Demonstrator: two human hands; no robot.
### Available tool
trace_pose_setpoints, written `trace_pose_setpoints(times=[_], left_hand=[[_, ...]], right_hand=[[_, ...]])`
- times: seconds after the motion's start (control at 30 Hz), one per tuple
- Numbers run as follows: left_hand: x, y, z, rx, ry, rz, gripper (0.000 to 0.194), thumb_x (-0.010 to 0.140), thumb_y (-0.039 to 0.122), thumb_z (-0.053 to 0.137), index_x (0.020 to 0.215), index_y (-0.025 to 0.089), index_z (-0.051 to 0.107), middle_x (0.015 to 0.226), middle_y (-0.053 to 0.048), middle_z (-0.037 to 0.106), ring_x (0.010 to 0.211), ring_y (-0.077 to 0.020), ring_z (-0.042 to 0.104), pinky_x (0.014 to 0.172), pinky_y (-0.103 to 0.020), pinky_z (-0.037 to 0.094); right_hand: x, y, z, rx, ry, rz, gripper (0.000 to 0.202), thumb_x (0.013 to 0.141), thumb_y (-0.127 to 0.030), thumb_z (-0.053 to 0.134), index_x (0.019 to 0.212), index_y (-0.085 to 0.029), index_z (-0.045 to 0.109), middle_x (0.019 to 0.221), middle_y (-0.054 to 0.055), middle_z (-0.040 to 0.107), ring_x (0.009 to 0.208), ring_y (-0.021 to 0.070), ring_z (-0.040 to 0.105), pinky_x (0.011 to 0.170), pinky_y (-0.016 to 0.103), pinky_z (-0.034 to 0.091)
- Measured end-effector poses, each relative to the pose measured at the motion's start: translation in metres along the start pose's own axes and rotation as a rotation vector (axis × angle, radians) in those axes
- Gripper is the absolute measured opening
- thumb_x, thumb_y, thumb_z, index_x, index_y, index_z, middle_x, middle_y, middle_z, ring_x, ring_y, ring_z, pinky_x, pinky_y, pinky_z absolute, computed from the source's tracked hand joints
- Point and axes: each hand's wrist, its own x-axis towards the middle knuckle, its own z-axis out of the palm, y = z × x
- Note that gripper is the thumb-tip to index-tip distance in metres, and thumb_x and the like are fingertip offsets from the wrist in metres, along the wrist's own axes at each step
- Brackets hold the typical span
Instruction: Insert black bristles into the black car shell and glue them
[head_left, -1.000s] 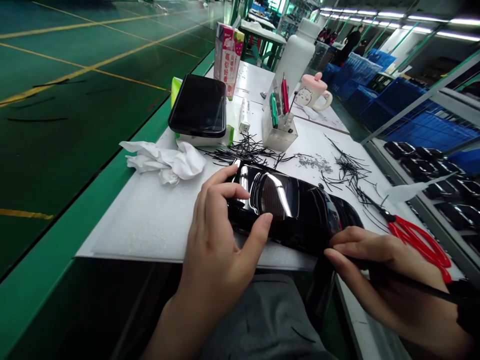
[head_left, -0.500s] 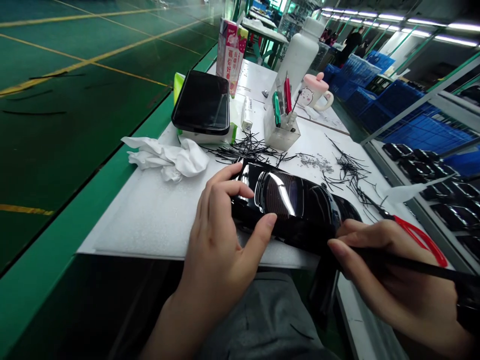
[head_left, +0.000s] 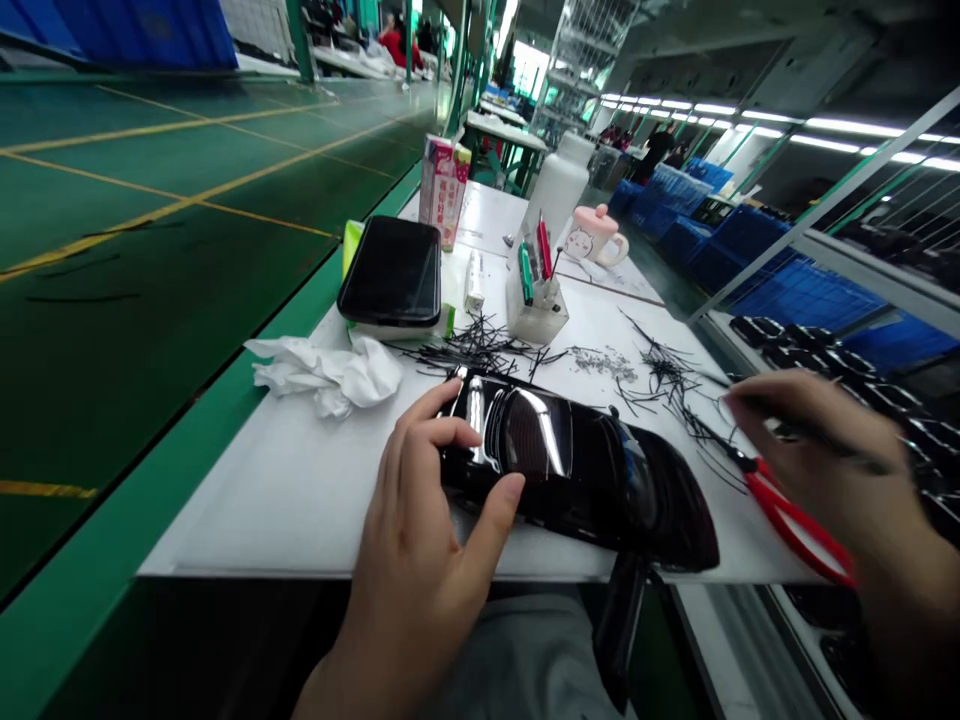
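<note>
A glossy black model car (head_left: 555, 450) lies on the white work surface, its front end to the right. My left hand (head_left: 427, 480) grips its left end, fingers along the far side and thumb at the near side. A black flap (head_left: 621, 620) hangs below the car over the table edge. My right hand (head_left: 825, 450), blurred by motion, is closed around a dark slim tool (head_left: 825, 435) whose kind I cannot make out. It is apart from the car, above red-handled scissors (head_left: 795, 525). Black thin strips (head_left: 667, 370) lie near the scissors' blades.
Crumpled white tissue (head_left: 330, 375) lies at left. Behind the car are more black strips (head_left: 480, 345), a dark-screened device (head_left: 394, 270), a drink carton (head_left: 444, 190), a pen holder (head_left: 536, 315), a white bottle (head_left: 559, 185) and a lidded mug (head_left: 596, 237). A rack with black parts (head_left: 817, 350) stands right.
My right hand has moved away from the car, up and to the right, with the slim tool still in it. My left hand stays on the car. The camera view has tilted up.
</note>
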Motion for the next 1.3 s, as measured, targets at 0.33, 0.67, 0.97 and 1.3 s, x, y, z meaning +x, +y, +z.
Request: trace_pose_setpoints(times=[0.33,0.67,0.97,1.3], left_hand=[[-0.003,0.003,0.004,-0.034,0.022,-0.093,0.013,0.097,0.028,0.059,0.105,0.029,0.048,0.154,-0.007,0.051,0.142,-0.0295,0.052,0.11,-0.055,0.051],[-0.002,0.001,-0.004,-0.102,0.0,-0.169,0.016,0.096,0.035,0.061,0.104,0.028,0.049,0.156,-0.009,0.051,0.133,-0.0331,0.06,0.044,-0.023,0.05],[-0.002,-0.004,-0.006,-0.011,-0.018,-0.111,0.014,0.099,0.032,0.058,0.106,0.03,0.046,0.154,-0.008,0.052,0.14,-0.0299,0.055,0.093,-0.048,0.061],[-0.001,-0.003,-0.004,-0.044,-0.023,-0.128,0.016,0.098,0.032,0.06,0.106,0.03,0.046,0.156,-0.007,0.049,0.143,-0.0284,0.051,0.11,-0.054,0.049]], right_hand=[[0.072,-0.011,0.031,0.124,-0.255,-0.1,0.025,0.094,-0.038,0.058,0.104,-0.022,0.074,0.098,0.011,0.075,0.084,0.0273,0.068,0.07,0.042,0.055],[0.203,-0.078,0.103,0.619,-0.23,0.041,0.026,0.094,-0.039,0.071,0.087,-0.015,0.064,0.074,0.001,0.065,0.063,0.0112,0.057,0.057,0.025,0.045],[0.2,-0.077,0.096,0.724,0.004,0.139,0.03,0.095,-0.028,0.07,0.073,-0.019,0.051,0.065,-0.003,0.058,0.057,0.0102,0.052,0.057,0.026,0.04],[0.142,-0.086,0.025,1.104,0.206,0.273,0.03,0.098,-0.03,0.064,0.073,-0.023,0.048,0.065,-0.002,0.055,0.057,0.0087,0.049,0.056,0.028,0.039]])
